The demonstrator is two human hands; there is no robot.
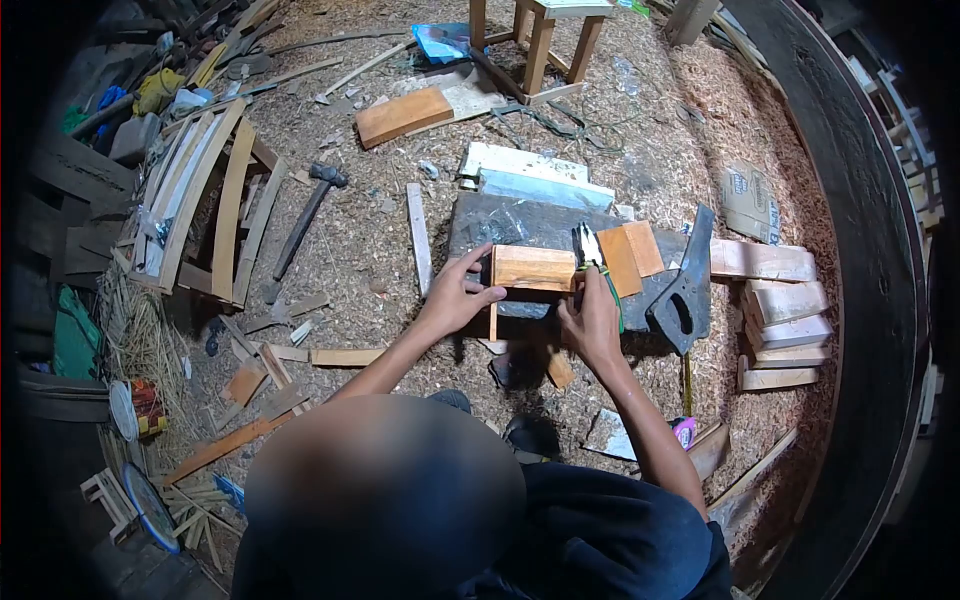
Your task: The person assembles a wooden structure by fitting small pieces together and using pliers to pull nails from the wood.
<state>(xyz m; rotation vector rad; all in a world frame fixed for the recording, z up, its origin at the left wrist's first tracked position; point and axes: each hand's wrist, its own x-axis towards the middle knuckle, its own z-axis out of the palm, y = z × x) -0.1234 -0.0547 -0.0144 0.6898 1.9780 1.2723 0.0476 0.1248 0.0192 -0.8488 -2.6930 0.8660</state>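
Note:
A small wooden block (pixel 534 268) sits across the dark workbench (pixel 475 222), its grain running left to right. At the block's left end is my left hand (pixel 460 298), thumb on the near corner and fingers along the far side. My right hand (pixel 592 322) is by the block's right end, closed around green-handled pliers (pixel 590 246) whose jaws point away from me. Its palm side is hidden. A thin wooden strip (pixel 493 322) sticks out below the block. Beside the pliers lie flat brown wood pieces (pixel 622 262).
A handsaw (pixel 683 290) rests on the bench's right side. Stacked boards (pixel 786 325) lie farther right. A hammer (pixel 307 220) and a curved slatted wooden frame (pixel 215 205) are to the left. A wooden stool (pixel 540 50) stands beyond. Shavings cover the floor.

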